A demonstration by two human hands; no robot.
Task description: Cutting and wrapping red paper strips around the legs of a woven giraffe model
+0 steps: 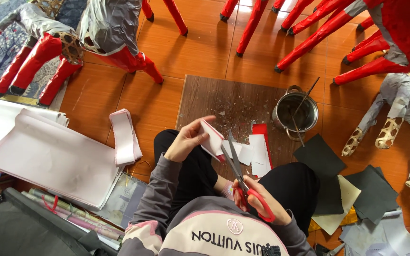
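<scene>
Head view, looking down at lap. Left hand (186, 141) pinches a folded red-and-white paper piece (212, 141) above the near edge of a brown board (224, 102). Right hand (257, 201) clenched through red-handled scissors (243, 178), blades parted and meeting the paper's near edge. Cut red-and-white strips (260, 149) lie on the board just right. Metal pot (295, 114) with sticks farther right. Black paper sheets (321, 159) on floor, right; white paper stack (48, 156) left.
</scene>
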